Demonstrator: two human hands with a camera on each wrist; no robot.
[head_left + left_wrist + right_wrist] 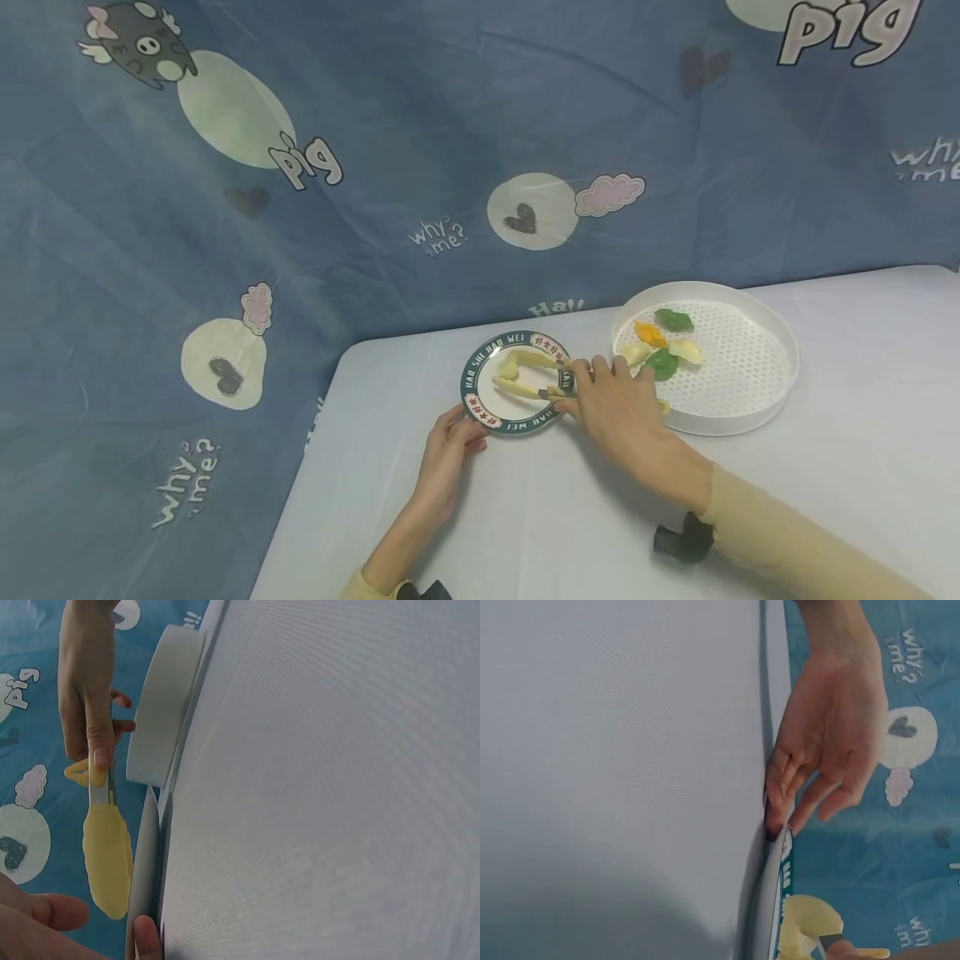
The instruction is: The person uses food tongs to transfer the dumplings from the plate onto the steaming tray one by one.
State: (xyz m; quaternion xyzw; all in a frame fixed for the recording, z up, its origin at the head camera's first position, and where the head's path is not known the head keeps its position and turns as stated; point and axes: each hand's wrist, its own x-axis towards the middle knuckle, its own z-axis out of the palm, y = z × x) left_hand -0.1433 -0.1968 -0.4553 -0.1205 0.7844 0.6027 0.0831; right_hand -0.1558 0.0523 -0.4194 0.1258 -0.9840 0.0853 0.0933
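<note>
Over the small plate [517, 429] with a green patterned rim, my right hand [618, 408] grips a pair of yellow-tipped tongs [517, 389]. The two arms of the tongs stand apart, their scalloped heads pointing left above the plate's white middle. I cannot tell whether anything lies between them. At the plate's near left edge my left hand [446, 458] holds the rim, fingertips on either side of it in the right wrist view. Seen side-on in the left wrist view, a tong head [109, 862] is close to the plate [146, 862].
Right of the plate stands a round white tray [780, 392] with a perforated base and raised wall. Inside, at its left, are green leaf-like pieces [673, 320], an orange piece [650, 334] and pale yellow pieces [686, 351]. A printed blue cloth [420, 125] hangs behind the white table [525, 517].
</note>
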